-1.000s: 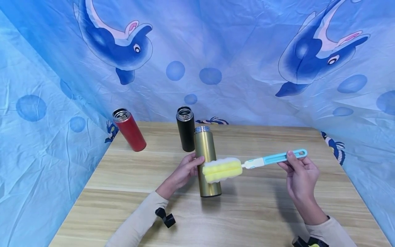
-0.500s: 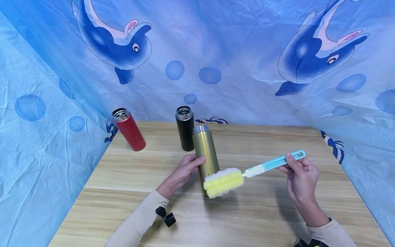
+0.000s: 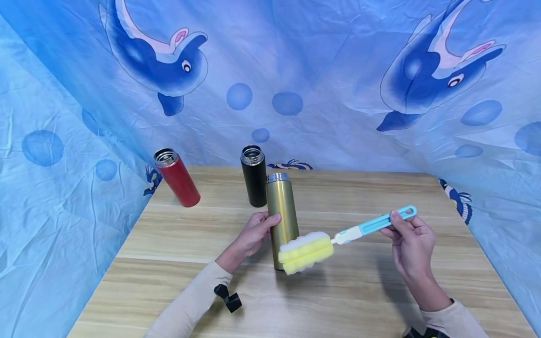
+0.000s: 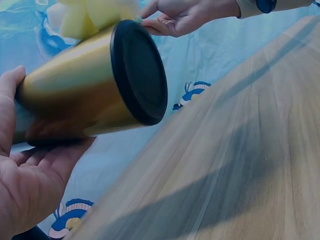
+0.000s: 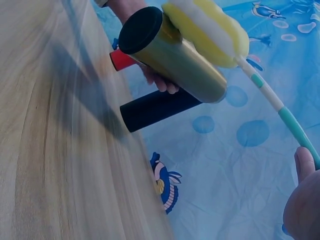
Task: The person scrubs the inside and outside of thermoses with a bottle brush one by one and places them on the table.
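1. The red bottle [image 3: 177, 180] and black bottle [image 3: 254, 183] are stood farther back, likely to leave room.
2. The gold bottle [image 3: 282, 206] is clasped mid-body by the left hand [image 3: 253, 232], above the table [image 3: 169, 249], presumably for steadiness.
3. The brush [image 3: 350, 234] is pinched near its handle's end by the right hand [image 3: 414, 246], probably for reach.

gold bottle [image 3: 285, 206] of smooth, satin metal, its neck [image 3: 277, 177] bright and shiny, sponge [image 3: 305, 253] of soft, ridged foam, handle [image 3: 377, 223] of smooth plastic, matt black bottle [image 3: 255, 182], smooth-coated red bottle [image 3: 181, 185], wood-grained table [image 3: 363, 295] with a faint sheen, creased cloth backdrop [image 3: 321, 61]
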The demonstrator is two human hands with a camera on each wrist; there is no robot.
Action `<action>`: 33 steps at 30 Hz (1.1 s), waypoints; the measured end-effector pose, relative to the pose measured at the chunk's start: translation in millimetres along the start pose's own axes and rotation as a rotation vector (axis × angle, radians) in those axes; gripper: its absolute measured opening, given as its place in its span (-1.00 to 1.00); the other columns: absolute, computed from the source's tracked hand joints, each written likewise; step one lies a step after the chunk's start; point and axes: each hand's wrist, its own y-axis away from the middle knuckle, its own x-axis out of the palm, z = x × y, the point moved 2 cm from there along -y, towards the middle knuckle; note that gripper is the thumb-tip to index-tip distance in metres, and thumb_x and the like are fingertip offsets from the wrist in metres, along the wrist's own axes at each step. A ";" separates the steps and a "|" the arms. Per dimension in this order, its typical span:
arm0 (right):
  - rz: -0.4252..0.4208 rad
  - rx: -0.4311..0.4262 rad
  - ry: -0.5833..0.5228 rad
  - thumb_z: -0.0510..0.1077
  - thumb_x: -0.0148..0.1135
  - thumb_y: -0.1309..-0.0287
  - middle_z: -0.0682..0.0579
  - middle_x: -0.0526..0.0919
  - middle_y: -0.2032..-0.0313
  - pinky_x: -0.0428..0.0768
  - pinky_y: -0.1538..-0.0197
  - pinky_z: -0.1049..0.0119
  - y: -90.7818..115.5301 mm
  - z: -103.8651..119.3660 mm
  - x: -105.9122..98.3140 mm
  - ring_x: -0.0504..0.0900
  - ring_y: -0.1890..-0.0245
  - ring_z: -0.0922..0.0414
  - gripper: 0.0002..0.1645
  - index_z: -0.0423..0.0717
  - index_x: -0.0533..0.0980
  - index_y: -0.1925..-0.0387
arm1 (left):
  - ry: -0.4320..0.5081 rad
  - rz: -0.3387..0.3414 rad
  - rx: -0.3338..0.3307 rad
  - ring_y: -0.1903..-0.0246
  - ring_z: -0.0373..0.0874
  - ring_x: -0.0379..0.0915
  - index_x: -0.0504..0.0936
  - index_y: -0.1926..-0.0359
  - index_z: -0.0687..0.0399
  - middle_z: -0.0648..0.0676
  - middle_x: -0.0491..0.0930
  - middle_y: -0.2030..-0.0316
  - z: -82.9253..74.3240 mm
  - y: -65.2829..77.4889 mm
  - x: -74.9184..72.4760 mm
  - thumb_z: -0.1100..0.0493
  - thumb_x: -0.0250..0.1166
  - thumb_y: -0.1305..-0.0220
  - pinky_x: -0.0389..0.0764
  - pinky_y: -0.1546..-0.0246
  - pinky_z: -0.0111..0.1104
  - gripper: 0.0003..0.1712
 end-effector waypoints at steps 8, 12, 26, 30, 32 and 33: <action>-0.058 -0.028 -0.054 -0.53 0.18 -0.29 -0.22 0.74 0.43 0.72 0.36 0.33 -1.3 -2.6 -0.1 0.80 0.44 0.04 -0.97 -0.49 0.54 0.28 | 0.070 0.036 -0.025 0.18 -0.14 0.69 0.39 -0.20 0.57 0.06 0.70 0.16 -0.2 4.2 1.9 0.05 0.23 -0.43 0.71 0.11 -0.34 -0.37; -0.080 -0.035 -0.018 -0.49 0.24 -0.27 -0.21 0.74 0.42 0.72 0.34 0.33 -1.3 -2.9 -0.6 0.80 0.42 0.05 -0.92 -0.53 0.53 0.24 | 0.110 0.083 -0.015 0.22 -0.17 0.70 0.40 -0.17 0.53 0.03 0.72 0.19 -0.6 5.3 2.4 0.08 0.12 -0.48 0.70 0.18 -0.38 -0.47; -0.179 -0.052 0.025 -0.46 0.29 -0.25 -0.20 0.73 0.43 0.71 0.37 0.38 -7.2 -3.9 -0.5 0.78 0.47 0.08 -0.86 -0.53 0.50 0.24 | 0.134 0.110 0.020 0.23 -0.15 0.73 0.46 -0.11 0.47 0.07 0.75 0.19 -3.9 9.1 1.3 0.18 0.12 -0.44 0.72 0.12 -0.34 -0.59; -0.195 -0.062 0.023 -0.44 0.33 -0.22 -0.21 0.73 0.43 0.71 0.38 0.38 -10.3 -4.8 1.1 0.78 0.48 0.08 -0.81 -0.53 0.48 0.25 | 0.121 0.100 0.019 0.22 -0.15 0.73 0.42 -0.17 0.54 0.07 0.74 0.16 -3.4 9.4 0.3 0.19 0.15 -0.44 0.72 0.11 -0.34 -0.52; -0.197 -0.067 0.010 -0.45 0.33 -0.22 -0.21 0.72 0.43 0.71 0.38 0.38 -12.1 -5.4 2.1 0.77 0.49 0.08 -0.82 -0.53 0.47 0.26 | 0.115 0.103 0.017 0.22 -0.15 0.73 0.40 -0.19 0.56 0.06 0.74 0.16 -3.5 9.3 0.3 0.19 0.16 -0.44 0.72 0.11 -0.34 -0.50; -0.194 -0.071 0.009 -0.46 0.31 -0.23 -0.21 0.72 0.43 0.71 0.37 0.38 -13.0 -5.6 2.6 0.77 0.49 0.08 -0.83 -0.53 0.48 0.26 | 0.113 0.107 0.016 0.21 -0.16 0.72 0.40 -0.19 0.57 0.06 0.74 0.16 -3.5 9.3 0.4 0.19 0.16 -0.44 0.72 0.11 -0.34 -0.49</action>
